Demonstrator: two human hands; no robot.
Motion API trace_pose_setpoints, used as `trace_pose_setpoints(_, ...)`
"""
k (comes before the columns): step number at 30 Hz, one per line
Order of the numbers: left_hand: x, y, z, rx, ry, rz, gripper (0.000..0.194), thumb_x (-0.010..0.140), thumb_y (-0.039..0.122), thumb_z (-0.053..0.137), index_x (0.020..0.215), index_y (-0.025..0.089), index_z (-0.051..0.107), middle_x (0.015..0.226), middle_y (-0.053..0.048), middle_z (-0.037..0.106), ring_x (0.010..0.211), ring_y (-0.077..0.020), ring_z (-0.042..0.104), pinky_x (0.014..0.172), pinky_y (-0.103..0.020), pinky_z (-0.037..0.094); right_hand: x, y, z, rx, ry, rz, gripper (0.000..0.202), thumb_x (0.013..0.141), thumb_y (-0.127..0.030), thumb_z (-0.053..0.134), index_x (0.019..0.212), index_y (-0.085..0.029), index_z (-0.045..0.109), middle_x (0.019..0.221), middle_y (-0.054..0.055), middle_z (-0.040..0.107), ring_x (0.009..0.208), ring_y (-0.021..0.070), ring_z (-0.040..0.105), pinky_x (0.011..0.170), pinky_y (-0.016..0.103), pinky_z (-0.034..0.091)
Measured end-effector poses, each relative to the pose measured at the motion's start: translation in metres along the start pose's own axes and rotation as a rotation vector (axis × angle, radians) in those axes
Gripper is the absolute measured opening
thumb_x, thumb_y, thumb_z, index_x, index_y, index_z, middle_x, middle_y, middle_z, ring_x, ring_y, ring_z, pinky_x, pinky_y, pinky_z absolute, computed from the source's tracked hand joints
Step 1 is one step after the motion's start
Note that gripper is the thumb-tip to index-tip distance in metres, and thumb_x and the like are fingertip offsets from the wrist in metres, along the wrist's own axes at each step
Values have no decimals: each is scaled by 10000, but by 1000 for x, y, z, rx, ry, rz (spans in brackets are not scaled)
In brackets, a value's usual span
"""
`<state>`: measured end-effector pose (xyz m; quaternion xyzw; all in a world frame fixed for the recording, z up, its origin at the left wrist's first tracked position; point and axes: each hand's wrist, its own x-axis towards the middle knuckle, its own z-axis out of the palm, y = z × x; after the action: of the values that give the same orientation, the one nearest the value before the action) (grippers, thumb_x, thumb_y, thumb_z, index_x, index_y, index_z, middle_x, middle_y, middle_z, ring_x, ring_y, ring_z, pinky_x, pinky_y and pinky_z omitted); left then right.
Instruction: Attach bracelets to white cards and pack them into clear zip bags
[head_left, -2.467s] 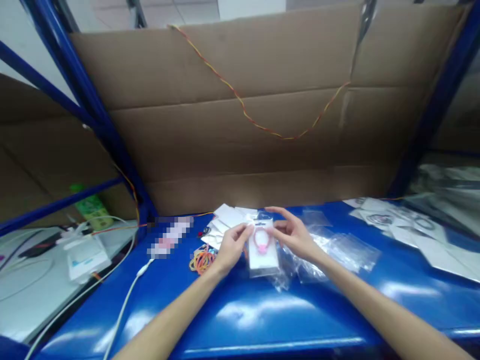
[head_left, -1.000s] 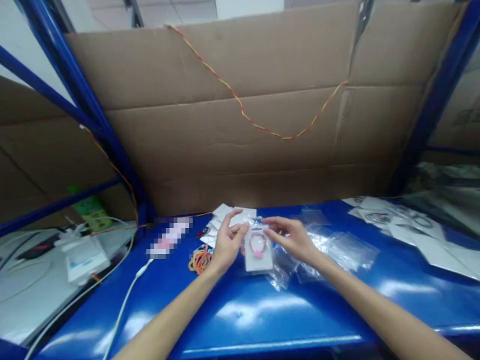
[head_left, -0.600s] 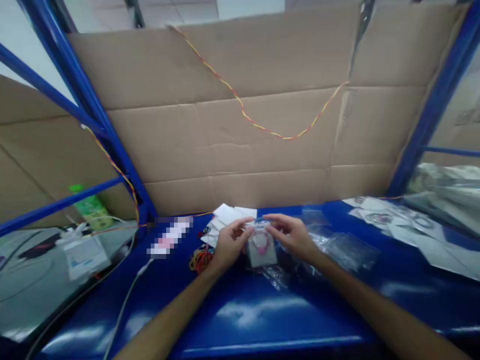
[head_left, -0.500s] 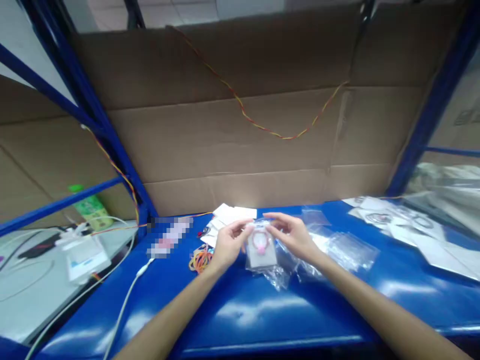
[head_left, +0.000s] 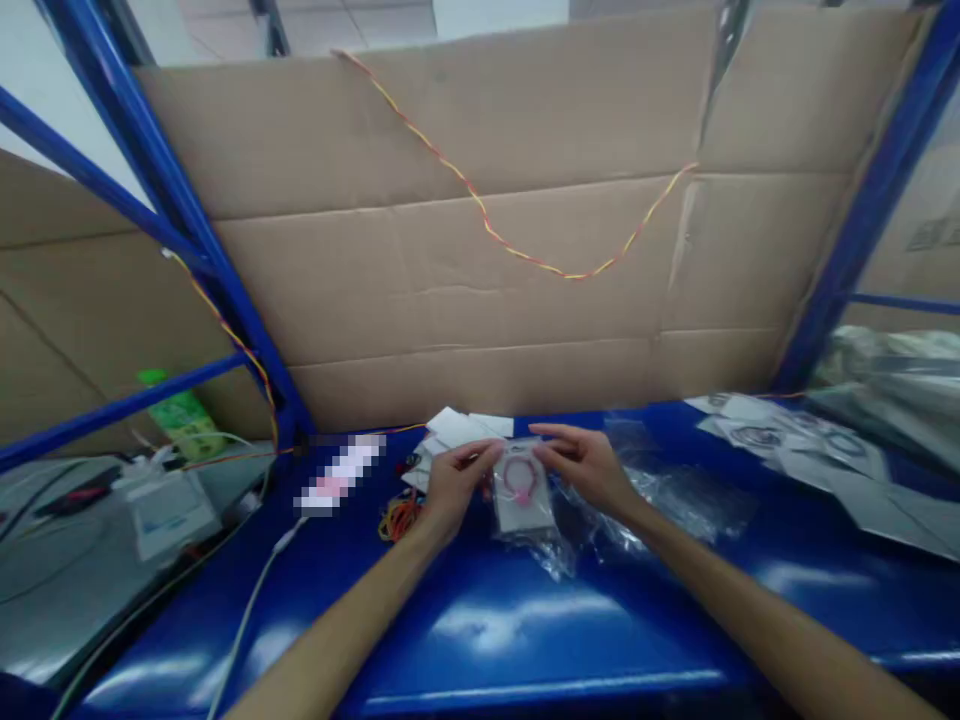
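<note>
Shiny blue tabletop [head_left: 525,660] runs nearest, below the fingers, and a white cable [head_left: 247,610] trails across it far to their left. Higher up, the left hand [head_left: 457,485] has thumb and forefinger pinched on the upper left corner of a clear bag [head_left: 504,537]. The right hand [head_left: 592,470] sets its thumb at the upper right corner, forefinger stretched out above and apart from it; whether its other fingers grip behind, I cannot tell. Between and below both sets of fingertips, the bag holds a white card [head_left: 525,518] bearing a pink loop [head_left: 523,495].

Just left of the left fingers lies a tangle of rubber bands [head_left: 401,518]; right of the right fingers, loose plastic bags [head_left: 686,495]. Slightly beyond the left fingers are white cards [head_left: 457,428], and well to the right, more paper cards [head_left: 847,470]. Farthest, behind all the fingers, stands a cardboard wall [head_left: 525,330] with a twisted wire [head_left: 480,205].
</note>
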<state>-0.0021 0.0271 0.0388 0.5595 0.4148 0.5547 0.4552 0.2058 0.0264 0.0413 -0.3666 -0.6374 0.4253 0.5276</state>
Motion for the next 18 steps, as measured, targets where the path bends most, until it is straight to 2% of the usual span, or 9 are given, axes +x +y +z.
trace_pose_setpoints(2,0,1,-1,23,9,20,387,750,463,832,933,123,817,651,-17,662,476,-87,466,454,-221,379,0,-1,0,-10,1,11,493,818,-495,772,1158,-139,749,828,95,801,618,193,670,553,307,526)
trace_pose_setpoints(6,0,2,-2,45,13,32,382,727,468,842,896,128,817,860,-65,745,495,-81,494,450,-219,369,0,-2,0,-17,6,-1,417,805,-507,780,1005,-141,775,847,92,793,619,179,664,525,275,500)
trace_pose_setpoints(12,0,2,-2,67,-25,-9,416,752,482,822,966,125,829,761,-54,742,466,-89,482,445,-226,371,1,-3,-2,-70,13,-20,383,821,-491,771,989,-147,775,830,70,766,613,163,638,504,258,476)
trace_pose_setpoints(18,0,3,-2,37,-51,-34,473,727,484,836,1016,110,816,792,-71,757,479,-95,508,434,-220,388,2,0,-2,-48,0,-13,421,804,-513,769,1006,-144,764,806,59,748,559,144,604,444,239,434)
